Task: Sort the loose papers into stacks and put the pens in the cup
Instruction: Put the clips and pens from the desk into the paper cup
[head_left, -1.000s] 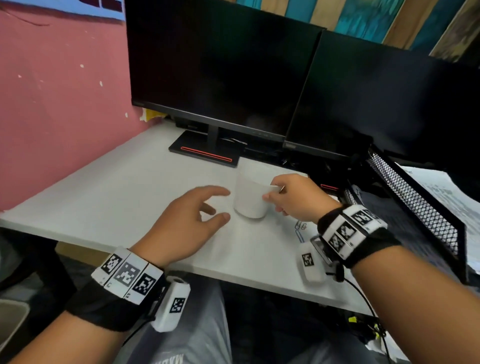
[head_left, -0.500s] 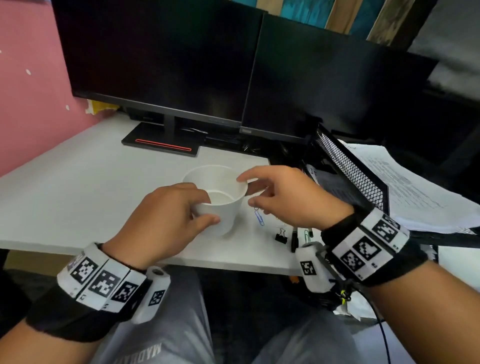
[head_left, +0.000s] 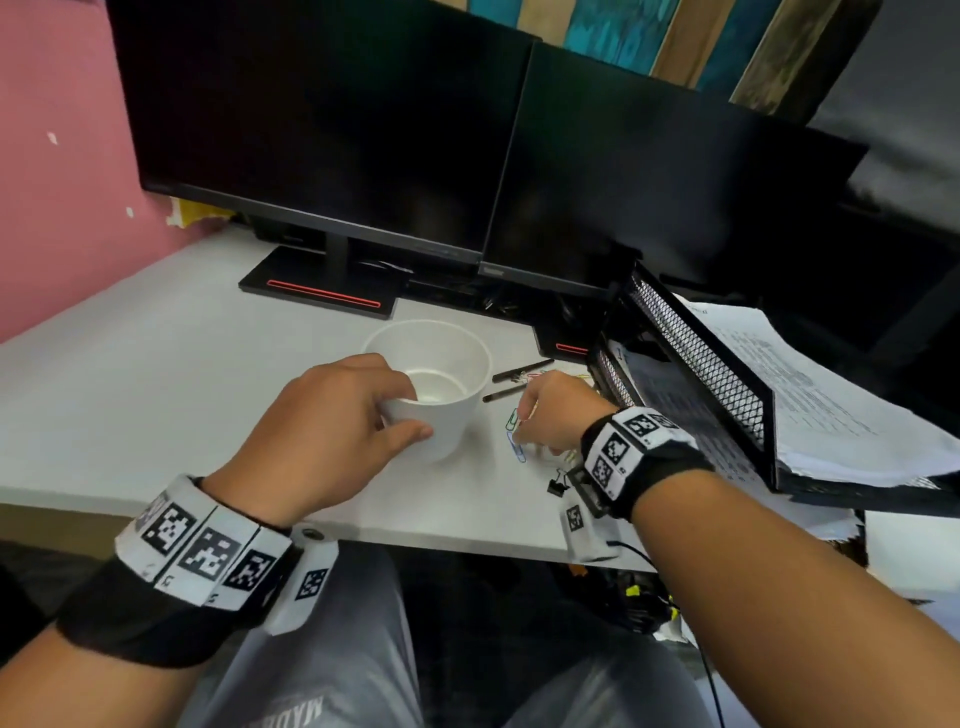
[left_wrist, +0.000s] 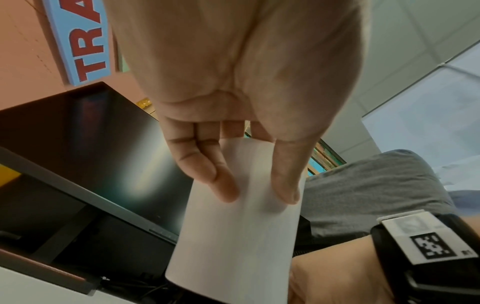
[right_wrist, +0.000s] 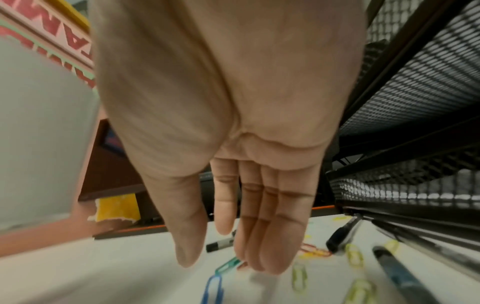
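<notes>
A white cup (head_left: 441, 384) stands upright and empty on the white desk (head_left: 156, 374). My left hand (head_left: 400, 415) grips its near side; the left wrist view shows thumb and fingers (left_wrist: 223, 185) wrapped on the cup's wall (left_wrist: 241, 236). My right hand (head_left: 519, 426) hovers to the cup's right with fingers straight, tips just above a green paper clip (right_wrist: 228, 264). Two dark pens (head_left: 522, 370) (head_left: 504, 393) lie beyond that hand. More pens (right_wrist: 340, 236) (right_wrist: 400, 273) lie by the tray. A paper stack (head_left: 810, 395) rests on the black mesh tray (head_left: 696, 358).
Coloured paper clips (head_left: 517, 447) and a black binder clip (head_left: 558, 486) are scattered right of the cup. Two dark monitors (head_left: 332, 130) on stands fill the back of the desk. A pink wall (head_left: 52, 182) runs along the left side.
My left hand closed round the cup. My right hand let go of the cup's rim and moved right and down over the paper clips. The view swung toward the tray.
</notes>
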